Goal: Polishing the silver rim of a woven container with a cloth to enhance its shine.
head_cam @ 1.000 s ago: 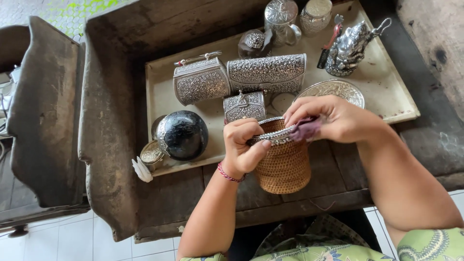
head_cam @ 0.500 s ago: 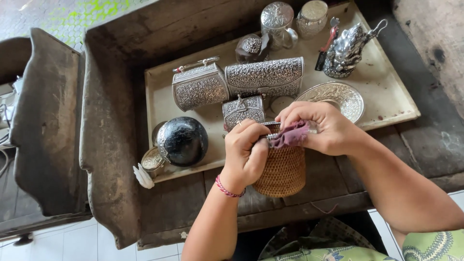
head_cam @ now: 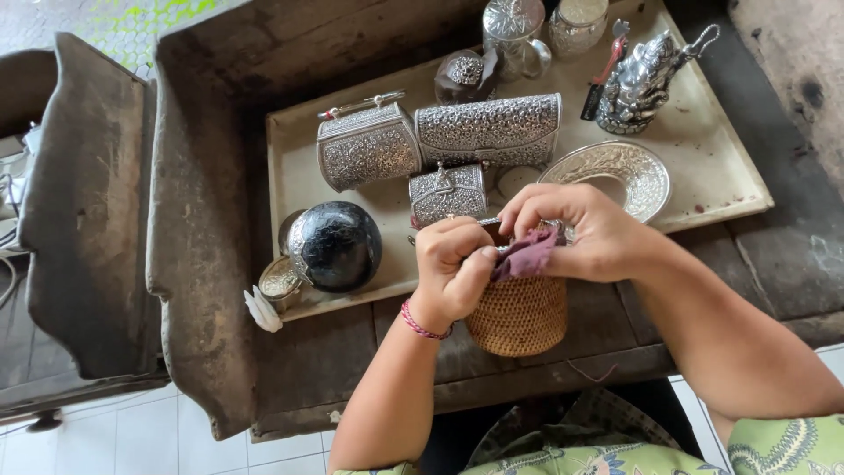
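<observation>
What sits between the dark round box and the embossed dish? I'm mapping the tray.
In the head view, a small silver purse sits between the dark round box and the dish.

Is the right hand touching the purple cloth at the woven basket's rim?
Touching. The head view shows the right hand pinching the purple cloth between its fingers, just above the woven basket.

A: What are the hands on?
B: The left hand (head_cam: 453, 268) grips the rim of a woven basket (head_cam: 519, 315); the right hand (head_cam: 585, 230) presses a purple cloth (head_cam: 526, 255) against it.
A: And around them?
B: A tray (head_cam: 721, 167) at twelve o'clock holds silver boxes (head_cam: 488, 130); a dark round pot (head_cam: 336, 246) sits at nine o'clock
</observation>
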